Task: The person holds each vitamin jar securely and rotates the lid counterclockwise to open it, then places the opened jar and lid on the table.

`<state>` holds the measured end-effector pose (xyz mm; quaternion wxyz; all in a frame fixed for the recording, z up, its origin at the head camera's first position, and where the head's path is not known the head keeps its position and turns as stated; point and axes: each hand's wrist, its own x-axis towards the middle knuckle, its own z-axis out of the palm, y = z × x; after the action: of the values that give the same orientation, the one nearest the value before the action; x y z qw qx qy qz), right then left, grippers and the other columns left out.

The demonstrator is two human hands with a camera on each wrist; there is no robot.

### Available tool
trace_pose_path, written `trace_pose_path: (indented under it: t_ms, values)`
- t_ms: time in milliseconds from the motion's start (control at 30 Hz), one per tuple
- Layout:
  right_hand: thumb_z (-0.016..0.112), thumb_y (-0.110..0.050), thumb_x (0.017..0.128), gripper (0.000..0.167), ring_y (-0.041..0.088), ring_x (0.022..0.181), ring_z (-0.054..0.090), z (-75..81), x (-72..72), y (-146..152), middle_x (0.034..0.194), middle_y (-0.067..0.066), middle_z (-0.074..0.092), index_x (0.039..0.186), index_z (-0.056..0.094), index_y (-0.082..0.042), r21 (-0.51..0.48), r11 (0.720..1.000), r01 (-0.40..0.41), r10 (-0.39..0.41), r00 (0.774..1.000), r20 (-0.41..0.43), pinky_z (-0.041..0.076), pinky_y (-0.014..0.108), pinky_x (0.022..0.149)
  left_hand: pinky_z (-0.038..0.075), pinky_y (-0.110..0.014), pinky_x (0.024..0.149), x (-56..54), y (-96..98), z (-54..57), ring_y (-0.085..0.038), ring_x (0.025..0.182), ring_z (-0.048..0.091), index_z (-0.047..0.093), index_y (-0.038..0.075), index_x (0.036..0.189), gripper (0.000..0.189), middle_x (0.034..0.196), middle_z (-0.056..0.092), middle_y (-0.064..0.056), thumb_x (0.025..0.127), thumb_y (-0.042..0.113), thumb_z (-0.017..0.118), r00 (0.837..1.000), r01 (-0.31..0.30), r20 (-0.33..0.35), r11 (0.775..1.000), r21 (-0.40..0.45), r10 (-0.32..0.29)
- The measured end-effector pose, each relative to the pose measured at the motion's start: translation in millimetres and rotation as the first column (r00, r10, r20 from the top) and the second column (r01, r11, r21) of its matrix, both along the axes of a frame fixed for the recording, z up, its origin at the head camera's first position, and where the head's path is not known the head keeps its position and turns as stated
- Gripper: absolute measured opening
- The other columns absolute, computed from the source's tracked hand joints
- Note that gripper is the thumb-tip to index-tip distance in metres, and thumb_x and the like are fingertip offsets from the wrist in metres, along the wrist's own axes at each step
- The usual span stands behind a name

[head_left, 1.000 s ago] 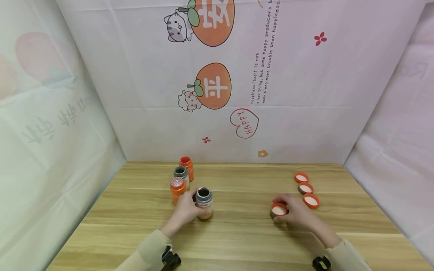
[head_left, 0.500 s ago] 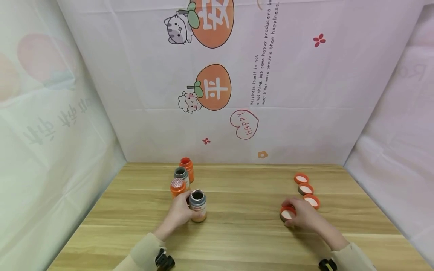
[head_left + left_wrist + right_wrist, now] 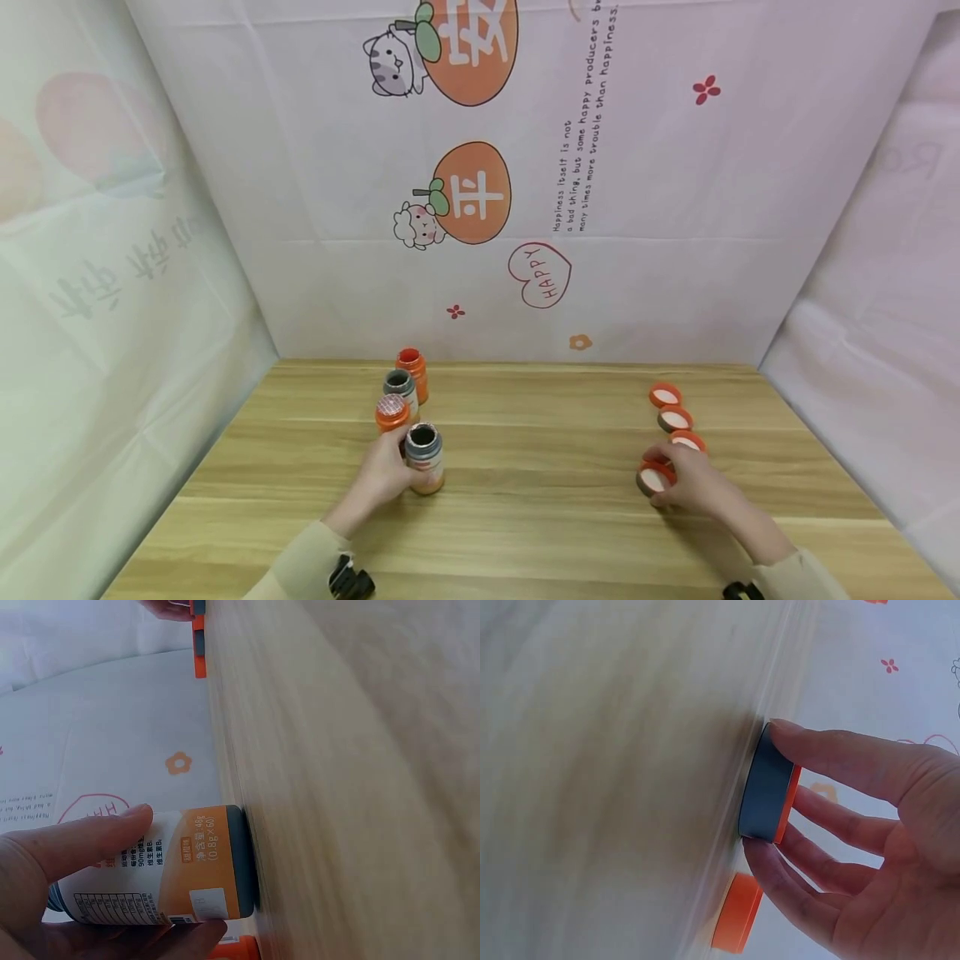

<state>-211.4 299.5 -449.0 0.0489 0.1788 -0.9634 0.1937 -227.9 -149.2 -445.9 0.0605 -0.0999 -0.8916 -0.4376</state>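
My left hand (image 3: 384, 471) grips an open, grey-necked supplement bottle (image 3: 426, 467), upright on the wooden table. In the left wrist view, thumb and fingers wrap round the labelled bottle (image 3: 169, 866), whose grey base meets the wood. On the right, my right hand (image 3: 697, 482) pinches a grey bottle cap (image 3: 654, 482) with an orange inner rim, its white liner facing up. The right wrist view shows the cap (image 3: 767, 787) held by its edge between thumb and fingers, low at the tabletop. Just behind it lies an orange cap (image 3: 688, 442), partly hidden by the hand.
Behind the left hand stand an orange bottle with a patterned seal (image 3: 392, 408), a grey-necked bottle (image 3: 400, 385) and an open orange bottle (image 3: 412, 371). Two more upturned caps, one orange (image 3: 665, 395) and one grey (image 3: 675, 418), lie at the back right. White printed cloth (image 3: 337, 292) encloses the table.
The left hand has shifted the bottle leftward, nearer the other bottles. The right hand has moved the grey cap rightward, close to the row of caps.
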Motion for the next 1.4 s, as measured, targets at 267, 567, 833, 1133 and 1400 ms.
trace_pose_path:
  t_ms: [267, 567, 833, 1133, 1400]
  values:
    - [0.088, -0.017, 0.055, 0.058, 0.031, 0.091, 0.062, 2.5, 4.3, 13, 0.098, 0.014, 0.066, 0.104, 0.063, 0.002, -0.01, 0.998, 0.069, -0.069, 0.996, 0.064, 0.049, 0.045, 0.076, 0.049, -0.045, 0.087, 4.8, -9.1, 1.7, -0.024, 0.095, 0.064, 0.063, 0.001, 0.115, 0.066, 0.1, 0.07, -0.009, 0.054, 0.003, 0.088, 0.999, -0.033, -0.008, 0.999, -0.009, 0.033]
    - [0.088, -0.021, 0.056, 0.054, 0.027, 0.084, 0.062, 4.2, 9.3, 25, 0.091, 0.011, 0.067, 0.099, 0.064, 0.001, -0.003, 0.99, 0.142, -0.142, 0.987, 0.07, 0.048, 0.041, 0.071, 0.051, -0.04, 0.08, 8.3, -17.0, 4.5, -0.02, 0.085, 0.065, 0.065, 0.001, 0.105, 0.057, 0.092, 0.07, -0.007, 0.053, 0.004, 0.088, 0.998, -0.065, 0.005, 0.997, -0.028, 0.065]
    - [0.087, -0.024, 0.059, 0.057, 0.023, 0.079, 0.059, 5.8, 8.8, 34, 0.087, 0.01, 0.066, 0.1, 0.061, 0.006, 0.009, 0.98, 0.199, -0.199, 0.973, 0.117, 0.046, 0.037, 0.066, 0.051, -0.041, 0.078, 10.3, -23.0, 6.0, -0.019, 0.082, 0.064, 0.066, 0.004, 0.1, 0.054, 0.088, 0.07, -0.005, 0.051, 0.007, 0.088, 0.996, -0.094, 0.005, 0.993, -0.076, 0.095]
    - [0.084, -0.027, 0.064, 0.052, 0.019, 0.077, 0.058, 11.5, 10.7, 38, 0.085, 0.008, 0.067, 0.098, 0.061, 0.006, 0.02, 0.964, 0.266, -0.265, 0.948, 0.179, 0.045, 0.036, 0.066, 0.051, -0.041, 0.076, 12.5, -31.3, 8.1, -0.019, 0.082, 0.064, 0.066, 0.004, 0.097, 0.049, 0.089, 0.07, -0.006, 0.054, 0.012, 0.088, 0.992, -0.122, 0.003, 0.985, -0.121, 0.123]
    - [0.082, -0.03, 0.067, 0.047, 0.017, 0.074, 0.056, 15.0, 12.9, 42, 0.085, 0.009, 0.065, 0.096, 0.062, 0.002, 0.041, 0.95, 0.31, -0.312, 0.927, 0.208, 0.041, 0.034, 0.061, 0.051, -0.044, 0.078, 12.7, -37.0, 11.1, -0.024, 0.085, 0.065, 0.065, 0.003, 0.103, 0.053, 0.092, 0.07, -0.01, 0.056, 0.016, 0.088, 0.992, -0.128, -0.012, 0.975, -0.179, 0.128]
